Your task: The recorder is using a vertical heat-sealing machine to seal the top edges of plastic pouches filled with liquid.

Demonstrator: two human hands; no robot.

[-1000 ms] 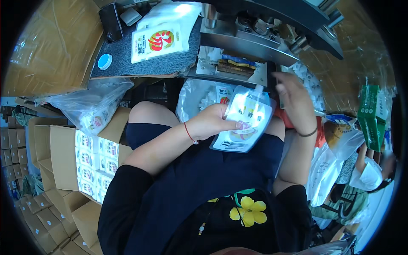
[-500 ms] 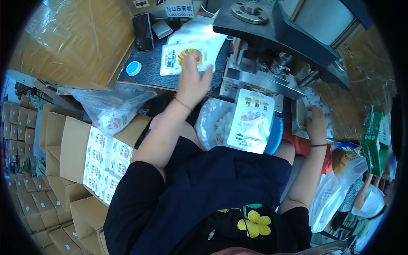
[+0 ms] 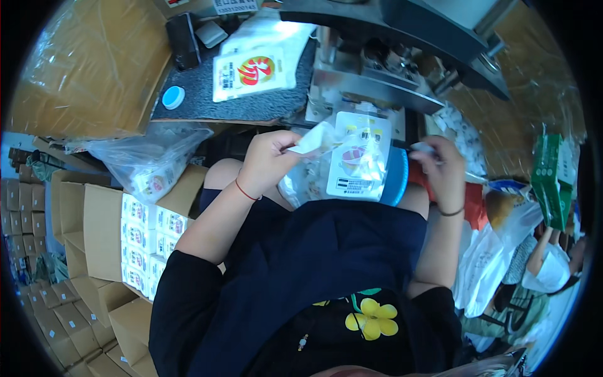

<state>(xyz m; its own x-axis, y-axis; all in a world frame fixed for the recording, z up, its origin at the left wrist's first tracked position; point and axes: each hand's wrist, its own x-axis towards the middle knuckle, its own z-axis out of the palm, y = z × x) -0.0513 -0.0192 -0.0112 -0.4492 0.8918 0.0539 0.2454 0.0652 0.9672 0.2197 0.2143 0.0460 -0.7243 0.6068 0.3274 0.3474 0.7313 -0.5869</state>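
Observation:
My left hand (image 3: 269, 160) is closed in a pinch on the edge of a thin white pouch (image 3: 314, 139), which is folded and partly see-through at its far end. It hangs just left of another white printed pouch (image 3: 357, 163), which lies in front of the press (image 3: 377, 85). My right hand (image 3: 447, 166), to the right of that pouch, has its fingers bent round a small whitish piece (image 3: 423, 147); its kind is too small to tell. On the dark worktop (image 3: 188, 103) at the upper left lies a stack of flat printed pouches (image 3: 251, 74).
A blue basin rim (image 3: 396, 176) and a clear bag of small white pieces (image 3: 301, 188) sit by my lap. More white pieces (image 3: 461, 135) lie right of the press. At left stands an open carton (image 3: 103, 232) of packed pouches. A phone (image 3: 182, 43) and blue lid (image 3: 173, 97) rest on the worktop.
My left hand has come from the pouch stack toward my lap with a white pouch in it. My right hand has drawn nearer from the white pieces, a small whitish piece in its fingers.

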